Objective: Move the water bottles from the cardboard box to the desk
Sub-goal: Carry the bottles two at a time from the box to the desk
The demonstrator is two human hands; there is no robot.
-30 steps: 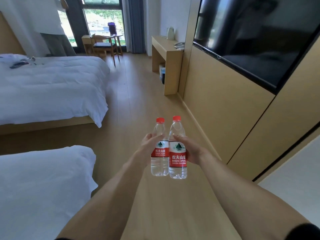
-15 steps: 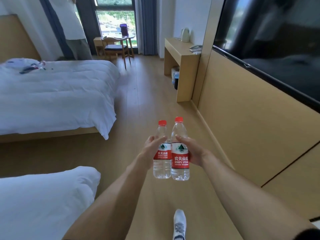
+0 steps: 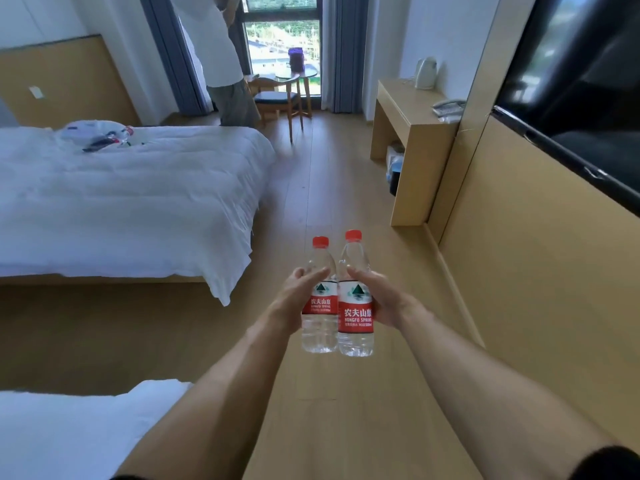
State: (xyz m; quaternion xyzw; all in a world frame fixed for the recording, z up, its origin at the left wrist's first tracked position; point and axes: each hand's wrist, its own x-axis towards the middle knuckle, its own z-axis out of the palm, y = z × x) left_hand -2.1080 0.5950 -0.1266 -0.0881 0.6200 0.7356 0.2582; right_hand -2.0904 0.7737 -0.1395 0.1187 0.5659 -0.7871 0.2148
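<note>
Red-capped bottles (image 3: 337, 306) upright, one per hand (image 3: 298, 299)

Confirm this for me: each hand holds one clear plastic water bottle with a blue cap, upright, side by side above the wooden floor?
Not quite. The head view shows red caps, not blue. The left hand holds one clear plastic water bottle, the right hand the other, upright, side by side above the wooden floor.
</note>
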